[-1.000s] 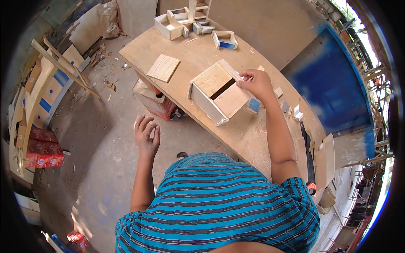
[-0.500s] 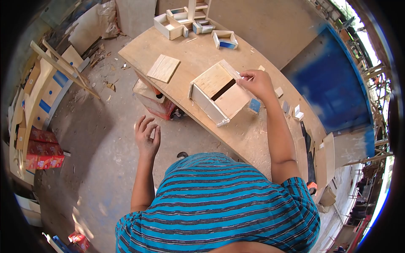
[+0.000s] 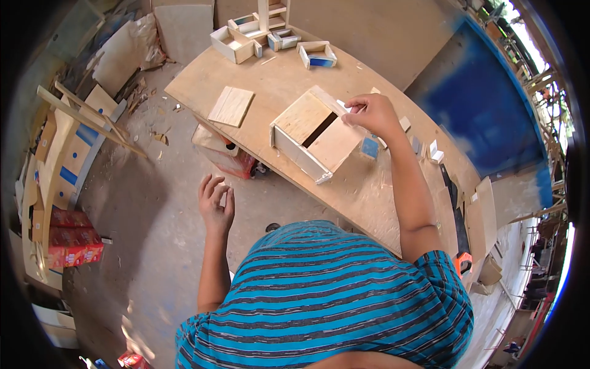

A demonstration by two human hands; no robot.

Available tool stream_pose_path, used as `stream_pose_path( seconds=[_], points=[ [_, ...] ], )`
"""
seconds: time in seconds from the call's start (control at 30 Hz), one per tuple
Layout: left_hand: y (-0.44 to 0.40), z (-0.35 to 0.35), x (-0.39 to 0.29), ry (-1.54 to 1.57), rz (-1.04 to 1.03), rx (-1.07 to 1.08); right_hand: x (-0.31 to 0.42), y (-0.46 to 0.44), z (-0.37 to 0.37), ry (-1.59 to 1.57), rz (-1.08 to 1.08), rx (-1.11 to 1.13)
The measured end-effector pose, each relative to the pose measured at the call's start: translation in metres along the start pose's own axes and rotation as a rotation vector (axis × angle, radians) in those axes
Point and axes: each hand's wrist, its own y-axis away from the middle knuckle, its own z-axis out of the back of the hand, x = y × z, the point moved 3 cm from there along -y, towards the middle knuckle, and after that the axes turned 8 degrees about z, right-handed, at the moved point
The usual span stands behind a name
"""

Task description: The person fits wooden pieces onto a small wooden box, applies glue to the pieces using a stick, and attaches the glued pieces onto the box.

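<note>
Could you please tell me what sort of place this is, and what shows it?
Probably a small woodworking shop: a wooden box rests on a large worktable, small open boxes sit at its far end, and wood scraps lie on the floor.

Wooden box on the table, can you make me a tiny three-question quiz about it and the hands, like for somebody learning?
1. True or false: the left hand is apart from the wooden box.
2. Pick one. What runs across the side of the box facing up?
A) red tape
B) a dark gap
C) a blue stripe
3. Which hand is over the table?

Key: 1. True. 2. B. 3. The right hand.
</note>
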Motion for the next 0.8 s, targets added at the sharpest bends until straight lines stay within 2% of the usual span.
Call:
stream_pose_path(
  seconds=[0.8],
  points=[
    [0.0026,-0.0072,0.0044,-0.019,-0.014,0.038,0.0018,0.0096,-0.0003,0.001,0.005,-0.065]
  ],
)
